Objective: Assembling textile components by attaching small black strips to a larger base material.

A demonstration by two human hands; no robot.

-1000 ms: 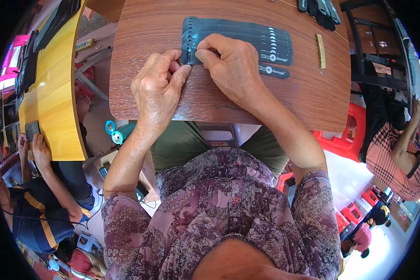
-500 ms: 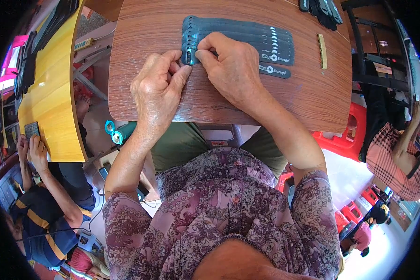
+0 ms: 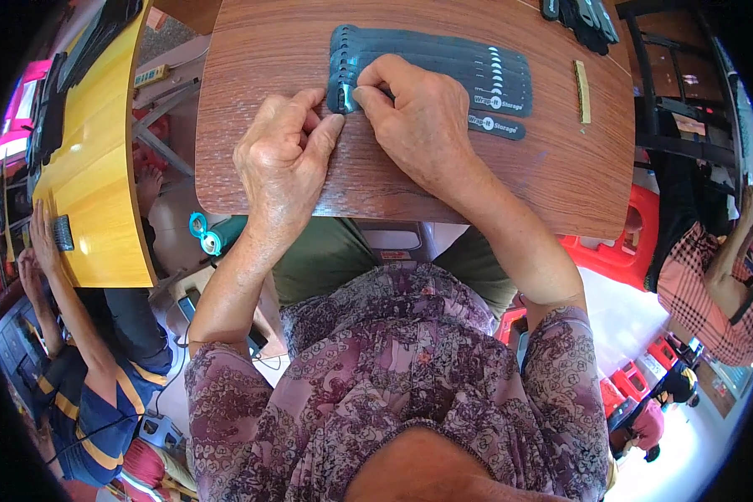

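Observation:
Several flat dark blue-grey straps point(image 3: 418, 52) lie overlapped on the brown wooden table, with rounded ends, a row of holes at their left ends and white marks toward the right. My left hand point(image 3: 284, 159) is closed, its thumb and curled forefinger at the left end of one of the nearest straps. From the other side, my right hand point(image 3: 422, 121) pinches that end between thumb and forefinger. A shiny dark piece point(image 3: 342, 100) shows between the two hands. My right hand covers the middle of the nearer straps, and the exact grip of the left fingertips is partly hidden.
A thin yellow strip point(image 3: 581, 92) lies to the right on the table point(image 3: 259, 50). Dark straps or gloves point(image 3: 581, 21) sit at the far right corner. At left, a co-worker's hand point(image 3: 43, 234) rests on a yellow table point(image 3: 100, 201). A teal bottle point(image 3: 222, 234) stands below the table's edge.
My hands stay almost in place at the strap end, with only slight finger movement. The co-worker at left has taken a hand off a small dark item and reached farther along the yellow table.

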